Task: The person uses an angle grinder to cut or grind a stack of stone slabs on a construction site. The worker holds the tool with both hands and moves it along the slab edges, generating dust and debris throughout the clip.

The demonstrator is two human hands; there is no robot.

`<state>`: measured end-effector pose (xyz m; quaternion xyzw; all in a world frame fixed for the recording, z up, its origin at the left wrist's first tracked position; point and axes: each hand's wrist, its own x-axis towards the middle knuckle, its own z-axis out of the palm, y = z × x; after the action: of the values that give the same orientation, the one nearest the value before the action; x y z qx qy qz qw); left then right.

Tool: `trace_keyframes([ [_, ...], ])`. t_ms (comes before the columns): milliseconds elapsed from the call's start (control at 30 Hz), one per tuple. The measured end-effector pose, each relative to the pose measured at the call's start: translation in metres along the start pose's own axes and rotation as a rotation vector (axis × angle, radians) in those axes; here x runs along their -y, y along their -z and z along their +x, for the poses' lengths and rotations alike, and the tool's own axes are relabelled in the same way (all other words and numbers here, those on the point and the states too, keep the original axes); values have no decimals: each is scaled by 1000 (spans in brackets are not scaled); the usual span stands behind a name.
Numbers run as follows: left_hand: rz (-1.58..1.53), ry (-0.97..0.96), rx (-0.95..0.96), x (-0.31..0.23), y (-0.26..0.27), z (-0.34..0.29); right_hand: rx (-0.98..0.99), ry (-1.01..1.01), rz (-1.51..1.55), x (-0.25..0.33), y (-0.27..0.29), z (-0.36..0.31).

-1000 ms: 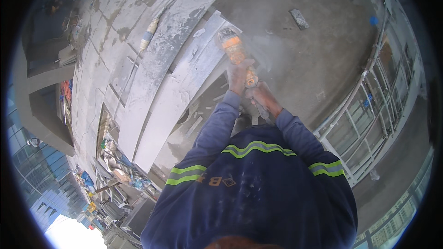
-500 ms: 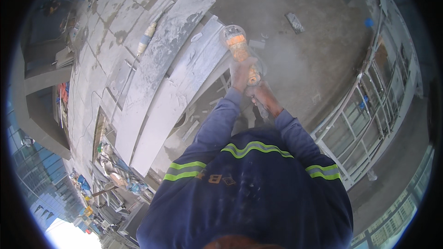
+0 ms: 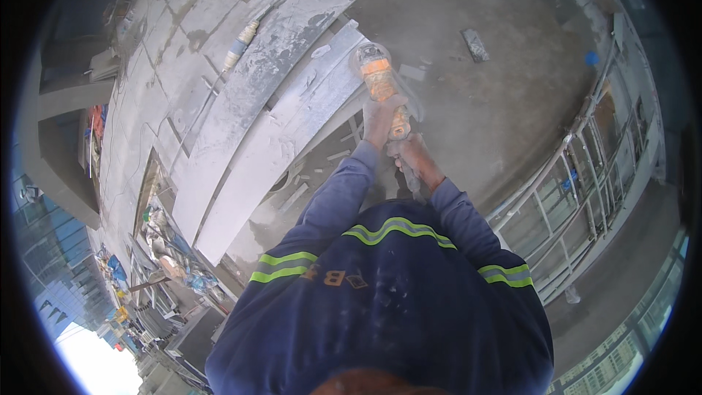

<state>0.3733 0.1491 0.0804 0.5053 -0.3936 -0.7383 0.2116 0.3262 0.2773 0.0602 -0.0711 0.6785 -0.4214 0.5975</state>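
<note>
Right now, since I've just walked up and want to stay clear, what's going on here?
The person's left hand holds an orange, dust-coated power tool, with the right hand by its rear end. The tool's head is at the far end of a long, flat, pale panel. A grey-smeared, long flat panel lies alongside, to the left. Dusty haze hangs around the tool.

Your power tool point(image 3: 379, 82): orange, grey | your jacket point(image 3: 398, 289): navy, lime-and-silver bands | board point(image 3: 289, 129) beside your tool: whitish-grey, streaked
</note>
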Motion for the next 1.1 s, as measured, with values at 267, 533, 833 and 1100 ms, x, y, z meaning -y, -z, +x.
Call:
trace_keyframes([
  [267, -2, -22, 10, 4, -6, 4, 76, 21, -6, 12, 14, 0],
  [533, 51, -32, -70, 29, 13, -22, 51, 141, 8, -6, 0, -33],
  [833, 30, -21, -34, 30, 0, -14, 81, 84, 10, -21, 12, -15],
  [1100, 8, -8, -51, 32, 0, -19, 84, 94, -19, -31, 12, -12],
])
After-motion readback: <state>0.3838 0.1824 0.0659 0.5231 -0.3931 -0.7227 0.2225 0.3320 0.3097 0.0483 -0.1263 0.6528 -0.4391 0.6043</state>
